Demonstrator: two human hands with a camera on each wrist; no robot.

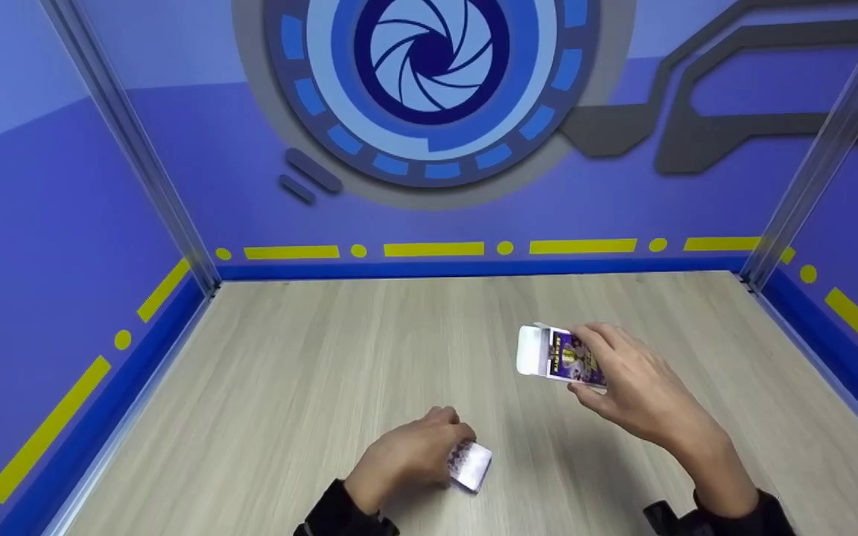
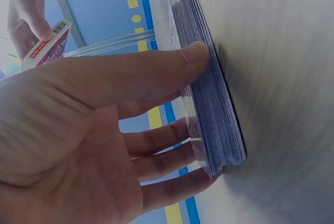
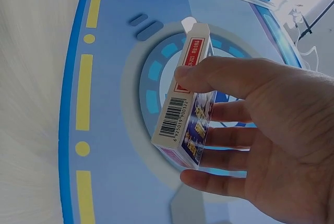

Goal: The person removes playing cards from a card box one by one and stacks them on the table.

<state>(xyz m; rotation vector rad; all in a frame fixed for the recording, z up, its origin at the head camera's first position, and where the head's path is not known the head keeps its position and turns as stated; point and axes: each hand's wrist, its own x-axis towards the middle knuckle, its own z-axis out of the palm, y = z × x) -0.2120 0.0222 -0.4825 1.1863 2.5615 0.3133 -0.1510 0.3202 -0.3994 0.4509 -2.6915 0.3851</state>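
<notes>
My left hand (image 1: 421, 450) grips a thick stack of cards (image 1: 470, 466) low over the table. In the left wrist view the thumb presses one long edge of the card stack (image 2: 211, 93) and the fingers curl round the opposite side. Farther right, my right hand (image 1: 641, 383) holds a small printed card box (image 1: 576, 359) above the table, its white end flap (image 1: 532, 350) standing open toward the left. The right wrist view shows the thumb on the narrow side of the box (image 3: 182, 98), near a barcode, with the fingers behind it.
The wood-grain table (image 1: 310, 357) is walled by blue panels (image 1: 176, 171) at the back and both sides. Metal corner posts (image 1: 138, 149) stand where the panels meet. Yellow dashes and dots (image 1: 434, 249) run low along the panels.
</notes>
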